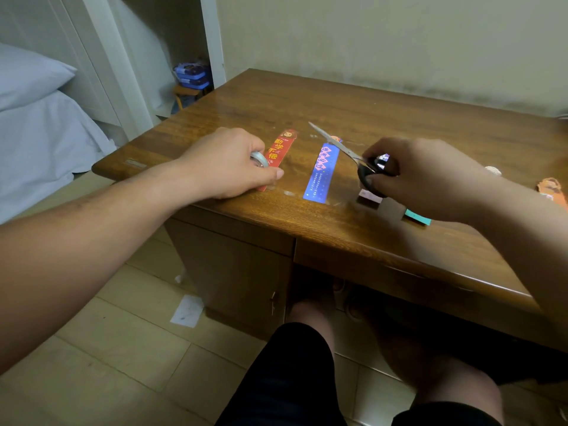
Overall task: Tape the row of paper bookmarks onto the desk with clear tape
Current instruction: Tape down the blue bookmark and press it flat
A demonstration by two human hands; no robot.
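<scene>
A row of paper bookmarks lies along the front of the wooden desk (384, 118). The red bookmark (280, 147) is partly under my left hand (227, 164), which grips a roll of clear tape (259, 158) over its lower end. A blue bookmark (322, 173) lies in the middle, uncovered. My right hand (424, 176) holds black-handled scissors (338, 146), blades closed and pointing up-left over the blue bookmark's top. A pink bookmark (370, 195) and a teal one (418, 217) are mostly hidden beneath that hand. An orange bookmark (551, 192) shows at the far right.
A bed with a white pillow (27, 75) stands left of the desk. Blue boxes (192, 75) sit on a small stool in a white alcove behind. My knees are under the desk's front edge. A paper scrap (187, 310) lies on the tiled floor.
</scene>
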